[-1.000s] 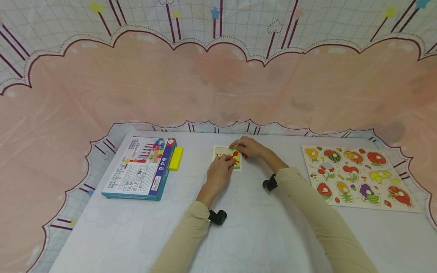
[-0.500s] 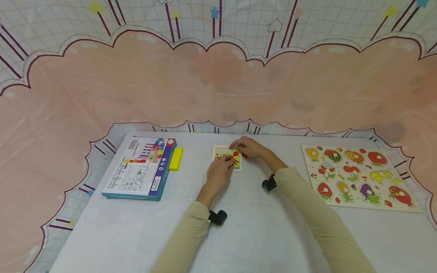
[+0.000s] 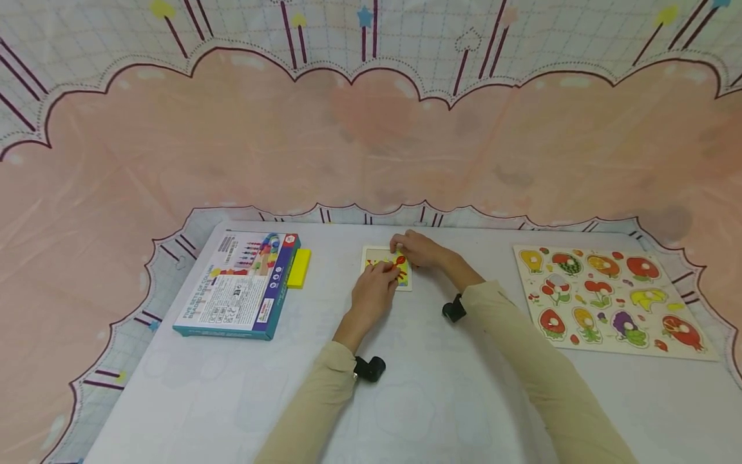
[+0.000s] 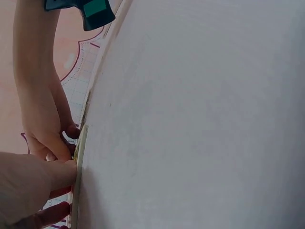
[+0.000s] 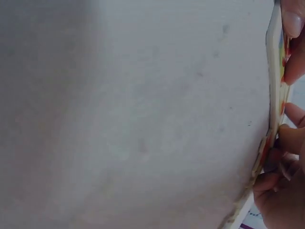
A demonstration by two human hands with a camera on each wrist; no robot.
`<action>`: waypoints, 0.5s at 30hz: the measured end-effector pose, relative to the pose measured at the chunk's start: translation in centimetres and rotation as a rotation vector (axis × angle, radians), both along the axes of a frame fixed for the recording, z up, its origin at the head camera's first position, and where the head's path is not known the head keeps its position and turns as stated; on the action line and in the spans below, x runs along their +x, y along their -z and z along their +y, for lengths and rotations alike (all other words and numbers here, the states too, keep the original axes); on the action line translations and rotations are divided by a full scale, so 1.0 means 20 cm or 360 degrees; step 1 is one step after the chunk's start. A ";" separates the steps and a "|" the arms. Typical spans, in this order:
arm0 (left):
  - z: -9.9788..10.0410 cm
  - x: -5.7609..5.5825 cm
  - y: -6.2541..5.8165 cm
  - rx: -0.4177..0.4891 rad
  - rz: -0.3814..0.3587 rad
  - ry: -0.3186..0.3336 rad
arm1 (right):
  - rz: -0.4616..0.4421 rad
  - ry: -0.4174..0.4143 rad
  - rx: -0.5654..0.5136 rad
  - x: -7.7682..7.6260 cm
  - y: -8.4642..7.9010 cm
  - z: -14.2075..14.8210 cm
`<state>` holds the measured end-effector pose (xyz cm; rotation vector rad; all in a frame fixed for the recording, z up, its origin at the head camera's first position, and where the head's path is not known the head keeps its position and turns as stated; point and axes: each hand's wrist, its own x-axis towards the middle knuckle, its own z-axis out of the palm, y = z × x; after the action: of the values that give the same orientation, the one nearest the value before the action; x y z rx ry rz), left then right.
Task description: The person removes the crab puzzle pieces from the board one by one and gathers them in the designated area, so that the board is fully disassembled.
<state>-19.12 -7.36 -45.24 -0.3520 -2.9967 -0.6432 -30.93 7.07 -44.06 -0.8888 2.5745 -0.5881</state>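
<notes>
A small puzzle board with a yellow ground and a red, many-legged animal picture lies near the table's far side. My left hand rests its fingers on the board from the near left. At the board's far right corner, my right hand bends its fingers down over the edge. The right wrist view has a thin red-faced puzzle piece at the right hand's thumb and fingers, which seem to pinch it; the board's edge stands next to it. Both hands cover part of the picture.
To the left lies a flat toy box, with a yellow block against its right side. A large fruit puzzle board lies at the right. The white table ends at a patterned cloth backdrop.
The right hand and wrist have shifted very slightly at the board's corner. My left hand stays in place on the board.
</notes>
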 end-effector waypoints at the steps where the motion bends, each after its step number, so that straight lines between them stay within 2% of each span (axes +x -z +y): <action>1: 0.00 0.00 0.00 0.0001 -0.0002 0.0002 | 0.0004 -0.0007 0.0044 0.00 -0.01 -0.01; 6: 0.00 0.00 0.00 0.0015 -0.0030 0.0001 | 0.0035 -0.0049 0.0205 0.01 -0.05 -0.04; 15: 0.00 0.00 -0.01 0.0021 -0.0029 0.0010 | 0.0024 -0.0057 0.0313 0.01 -0.05 -0.06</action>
<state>-19.10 -7.33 -45.10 -0.3573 -3.0080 -0.6702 -30.78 5.77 -43.03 -0.8730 2.5698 -0.3122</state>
